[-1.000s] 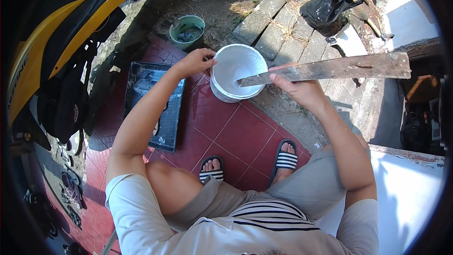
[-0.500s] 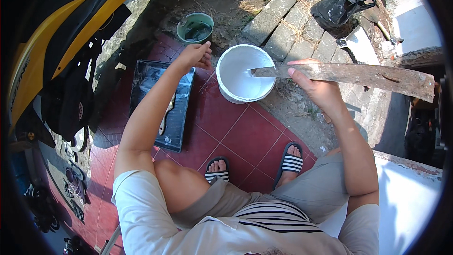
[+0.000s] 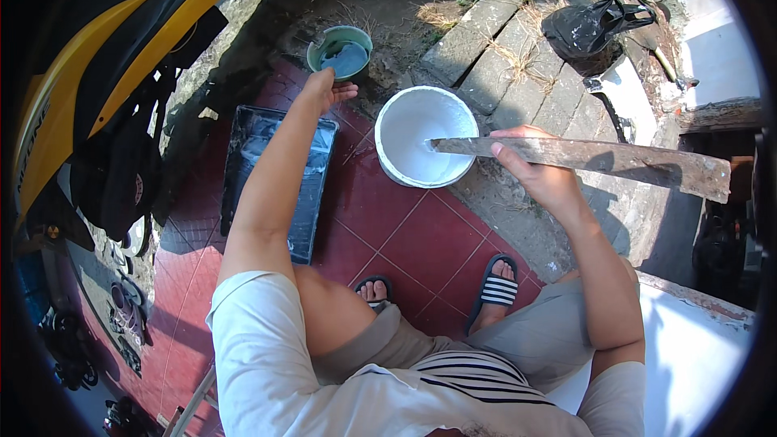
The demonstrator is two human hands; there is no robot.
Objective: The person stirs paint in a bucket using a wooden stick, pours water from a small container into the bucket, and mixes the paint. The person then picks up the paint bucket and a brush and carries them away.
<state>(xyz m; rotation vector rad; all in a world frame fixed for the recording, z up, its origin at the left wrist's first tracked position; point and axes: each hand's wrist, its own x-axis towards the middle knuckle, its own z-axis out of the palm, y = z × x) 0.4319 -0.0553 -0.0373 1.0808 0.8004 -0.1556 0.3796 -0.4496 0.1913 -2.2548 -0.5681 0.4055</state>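
My right hand (image 3: 541,168) is closed around a long, weathered wooden slat (image 3: 619,156). The slat's narrow end reaches over the rim into a white bucket (image 3: 387,163), whose inside is coated with white paint. Beyond the bucket, to the left, sits a small green bowl (image 3: 363,70) with cloudy liquid in it. My left hand (image 3: 325,91) is at the bowl's near side, thumb against or over its rim and fingers stretched out below. Under my left forearm lies a black paint tray (image 3: 312,194) smeared with white paint, partly hidden.
Dark red tiles (image 3: 396,226) lie under the bucket and my sandalled feet. Grey paving blocks (image 3: 473,36) run beyond, with a black plastic bag (image 3: 587,28) at far right. A yellow and black motorcycle (image 3: 121,40) stands close on the left. A white wall ledge (image 3: 688,356) is at right.
My left hand has moved forward to the green bowl's rim. The right hand still holds the slat, lowered slightly in view. My left arm now covers the paintbrush that lay in the tray.
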